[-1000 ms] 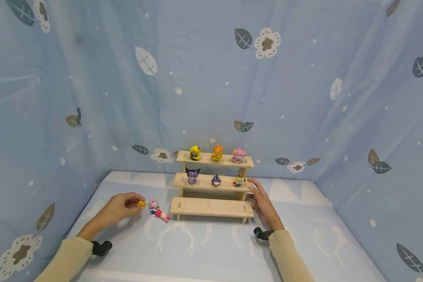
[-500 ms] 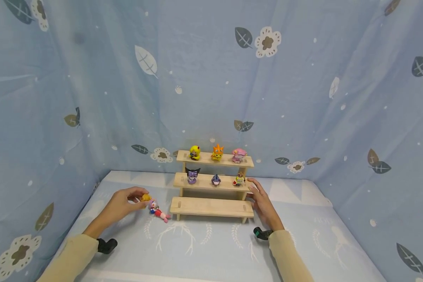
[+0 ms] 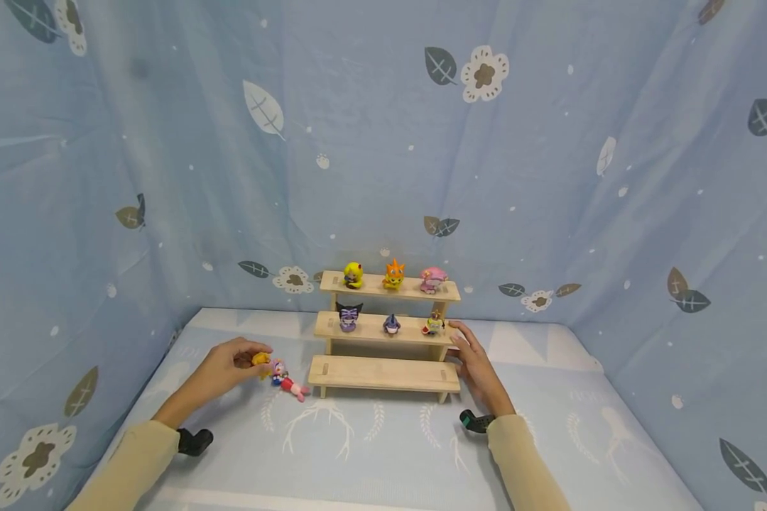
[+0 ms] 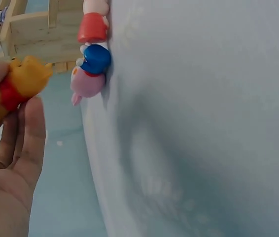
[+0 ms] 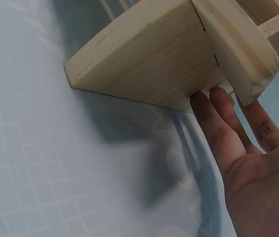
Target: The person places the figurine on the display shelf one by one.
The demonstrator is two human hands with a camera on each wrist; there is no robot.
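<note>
A small Winnie the Pooh figurine [image 4: 18, 86], yellow with a red shirt, is pinched between the thumb and fingers of my left hand [image 3: 220, 372]. In the head view it hangs just left of a pink-headed figurine [image 3: 287, 384] in blue and red, which lies on its back on the cloth. The three-step wooden stand [image 3: 383, 374] is in the middle. At its right end my right hand [image 3: 476, 369] rests against it. The right wrist view shows extended fingertips [image 5: 203, 106] touching the stand's side panel.
On the top step sit a yellow-haired figurine [image 3: 353, 276], an orange spiky one [image 3: 393, 276] and a pink one [image 3: 432, 280]. The middle step bears a purple figurine [image 3: 349, 318], a blue one [image 3: 392, 325] and a crowned yellow one [image 3: 433, 324]. A patterned curtain [image 3: 383, 177] hangs behind.
My left hand has moved a little right and slightly away from me with the Winnie the Pooh figurine, closer to the lying figurine. My right hand has stayed at the stand's end.
</note>
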